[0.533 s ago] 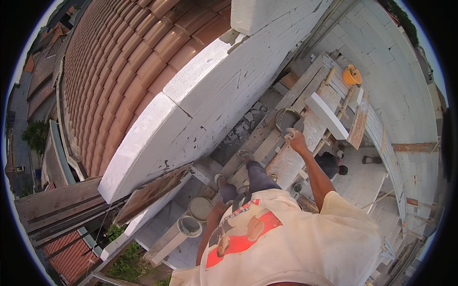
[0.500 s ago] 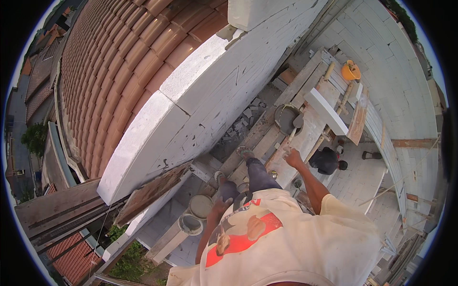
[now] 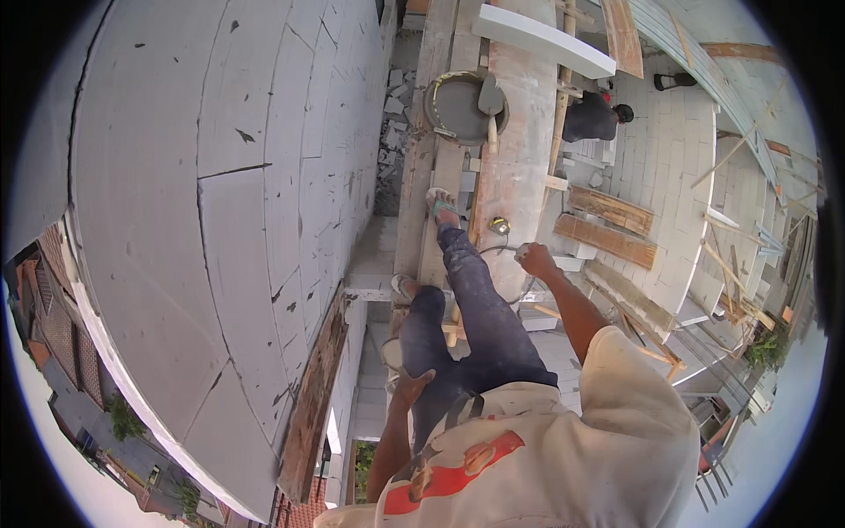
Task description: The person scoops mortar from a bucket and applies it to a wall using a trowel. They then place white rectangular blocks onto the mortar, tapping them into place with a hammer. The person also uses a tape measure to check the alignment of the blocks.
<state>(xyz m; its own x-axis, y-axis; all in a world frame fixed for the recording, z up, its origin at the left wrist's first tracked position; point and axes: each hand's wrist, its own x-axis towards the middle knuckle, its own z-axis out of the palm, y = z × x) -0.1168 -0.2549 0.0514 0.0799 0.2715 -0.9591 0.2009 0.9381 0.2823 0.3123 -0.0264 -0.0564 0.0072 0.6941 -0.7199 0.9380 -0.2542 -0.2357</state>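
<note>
My left hand (image 3: 412,387) lies on my left thigh with its fingers stretched out, holding nothing. Over the planks on the right, my right hand (image 3: 533,261) is curled into a loose fist; nothing shows sticking out of it. A tape measure (image 3: 500,226), round and yellowish-black, rests on the plank just ahead of that hand. A thin dark cord or hoop (image 3: 500,250) curves beside it. Farther forward stands a round black tub (image 3: 459,107) of grey wet mortar. Across its right rim lies a trowel (image 3: 491,99), its wooden handle pointing back toward me.
A white block wall (image 3: 255,211) rises on my left. My feet are on narrow scaffold planks (image 3: 447,167). A long white block (image 3: 546,42) lies across the boards ahead. Below right, a person in dark clothing (image 3: 591,118) is bent over. Broken block rubble (image 3: 396,114) fills the gap beside the wall.
My view has turned, so the wall fills the left and the roof tiles are out of sight. My right hand is farther from the trowel handle. The left stays on my thigh.
</note>
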